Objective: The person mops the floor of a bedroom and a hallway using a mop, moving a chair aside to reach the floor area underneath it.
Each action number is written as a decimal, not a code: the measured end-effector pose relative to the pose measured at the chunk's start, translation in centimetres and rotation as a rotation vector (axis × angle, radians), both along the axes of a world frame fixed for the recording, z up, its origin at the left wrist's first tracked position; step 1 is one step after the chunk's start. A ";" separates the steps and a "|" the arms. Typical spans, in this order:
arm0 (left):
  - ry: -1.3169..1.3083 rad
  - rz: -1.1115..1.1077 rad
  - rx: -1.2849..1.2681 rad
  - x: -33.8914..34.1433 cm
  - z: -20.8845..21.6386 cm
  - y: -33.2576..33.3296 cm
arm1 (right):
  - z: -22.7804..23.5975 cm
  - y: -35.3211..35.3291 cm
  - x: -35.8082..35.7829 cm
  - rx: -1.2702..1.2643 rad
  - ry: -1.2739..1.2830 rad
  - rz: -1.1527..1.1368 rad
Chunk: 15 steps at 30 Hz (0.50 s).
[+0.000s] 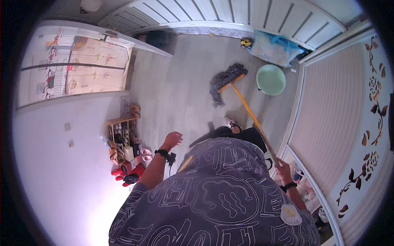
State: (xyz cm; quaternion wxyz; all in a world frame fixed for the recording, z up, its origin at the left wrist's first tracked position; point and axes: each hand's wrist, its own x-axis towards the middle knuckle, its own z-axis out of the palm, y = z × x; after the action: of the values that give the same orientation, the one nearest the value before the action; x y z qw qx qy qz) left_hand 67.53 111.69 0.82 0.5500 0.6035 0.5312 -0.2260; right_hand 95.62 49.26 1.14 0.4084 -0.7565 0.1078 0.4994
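My right hand (283, 171) is closed around the upper part of a mop's orange-yellow handle (247, 107). The handle slants away from me to the grey, shaggy mop head (228, 78), which lies on the floor ahead. My left hand (173, 140) hangs in the air beside my body, fingers loosely bent and holding nothing. Dark bands circle both wrists, and a small black device is attached at the left one. One of my shoes (233, 124) shows beside the handle, partly covered by dark trousers.
A light green basin (271, 80) stands right of the mop head. Behind it sit a blue bag (276, 47) and a small yellow toy (246, 42). Along the left wall are a wooden shoe rack (122, 137), pink slippers (146, 154) and red footwear (128, 169). Sliding doors (328, 94) line the right.
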 end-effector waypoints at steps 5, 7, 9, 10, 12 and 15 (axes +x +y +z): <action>-0.058 0.065 0.019 -3.9 2.1 11.0 | -0.8 17.6 14.8 -0.059 -0.162 0.408; -0.233 0.143 0.028 -5.1 3.5 17.3 | -0.6 23.6 20.2 -0.017 -0.366 0.590; -0.236 0.090 0.213 -4.5 5.4 22.9 | 0.0 29.3 25.3 0.032 -0.540 0.751; -0.280 0.169 0.213 -4.2 6.6 25.7 | 0.7 32.4 27.3 0.013 -0.501 0.773; -0.195 0.049 0.442 -0.8 9.2 30.7 | 2.6 36.6 32.0 -0.043 -0.446 0.787; -0.247 0.143 0.480 -3.8 12.3 39.5 | 4.2 46.0 37.7 -0.076 -0.429 0.965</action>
State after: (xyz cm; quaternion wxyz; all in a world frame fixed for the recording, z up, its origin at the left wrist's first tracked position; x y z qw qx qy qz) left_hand 63.78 151.18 13.16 0.4663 0.7007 0.5396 0.0209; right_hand 133.34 95.25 5.37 0.1172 -0.8194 -0.3206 0.4605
